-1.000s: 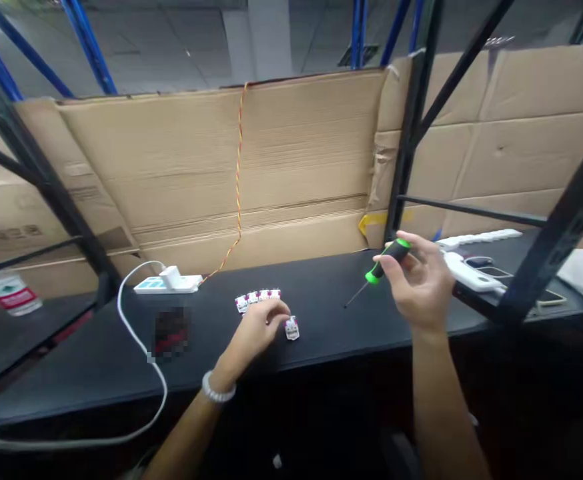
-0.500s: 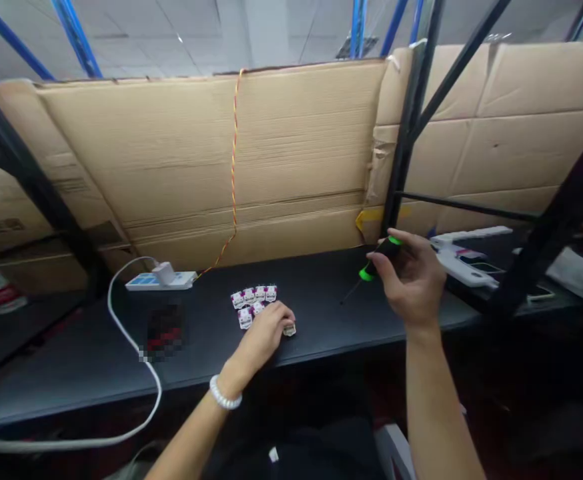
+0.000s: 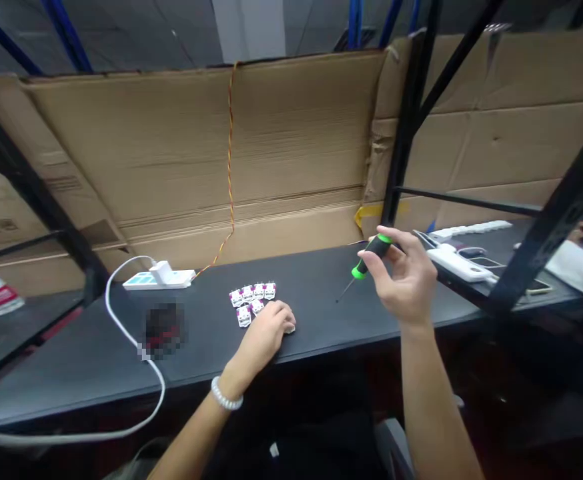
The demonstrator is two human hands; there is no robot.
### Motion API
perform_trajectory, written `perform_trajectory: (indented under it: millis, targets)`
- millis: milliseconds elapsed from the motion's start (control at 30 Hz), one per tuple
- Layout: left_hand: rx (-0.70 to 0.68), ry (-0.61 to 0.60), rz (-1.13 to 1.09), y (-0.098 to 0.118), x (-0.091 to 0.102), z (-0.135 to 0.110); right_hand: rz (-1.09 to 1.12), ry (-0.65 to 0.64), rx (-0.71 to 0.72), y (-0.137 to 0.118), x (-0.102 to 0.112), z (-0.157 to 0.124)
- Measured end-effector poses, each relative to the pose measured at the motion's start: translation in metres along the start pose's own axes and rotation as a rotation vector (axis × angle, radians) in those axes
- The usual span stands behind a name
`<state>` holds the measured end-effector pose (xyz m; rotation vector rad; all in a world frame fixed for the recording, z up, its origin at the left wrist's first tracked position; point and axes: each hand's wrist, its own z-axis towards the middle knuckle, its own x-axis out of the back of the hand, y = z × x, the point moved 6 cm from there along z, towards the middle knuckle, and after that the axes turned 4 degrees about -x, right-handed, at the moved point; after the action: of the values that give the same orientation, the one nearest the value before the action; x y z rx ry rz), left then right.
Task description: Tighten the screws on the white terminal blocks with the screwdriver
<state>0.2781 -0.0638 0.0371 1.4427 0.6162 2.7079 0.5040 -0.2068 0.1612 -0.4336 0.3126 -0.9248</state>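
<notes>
My right hand (image 3: 405, 280) is raised above the black table (image 3: 96, 360) and grips a small screwdriver (image 3: 368, 259) with a black and green handle, its thin tip pointing down and left. My left hand (image 3: 267, 330) rests on the table with fingers curled over a small white part (image 3: 290, 328) that peeks out at the fingertips. Just beyond that hand lie several small white and pink parts (image 3: 252, 297) in a cluster.
A white power strip (image 3: 157, 280) with a plugged charger and a white cable (image 3: 121, 333) lies at the back left. Cardboard sheets (image 3: 281, 153) wall off the back. Black rack posts (image 3: 406, 127) stand right; white strips (image 3: 454, 263) and another person's sleeve (image 3: 579, 270) lie beyond.
My left hand has closed over the single white part and drawn it slightly toward the cluster. My right hand with the screwdriver has stayed raised, shifting only a little.
</notes>
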Motion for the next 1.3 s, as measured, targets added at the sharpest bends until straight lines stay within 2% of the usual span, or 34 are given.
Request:
perform_trajectory:
  millis: [400, 600, 833, 1300]
  targets:
    - [0.092, 0.003, -0.214, 0.009, 0.003, -0.009, 0.077, -0.087, -0.021, -0.005, -0.023, -0.012]
    - [0.111, 0.027, -0.301, 0.009, 0.006, -0.013, 0.149, -0.19, -0.065, -0.013, -0.043, -0.022]
    - [0.128, 0.027, -0.333, 0.009, 0.007, -0.017, 0.223, -0.292, -0.098, -0.018, -0.065, -0.035]
    - [0.154, 0.027, -0.366, 0.004, 0.007, -0.016, 0.3, -0.375, -0.144, -0.016, -0.089, -0.049]
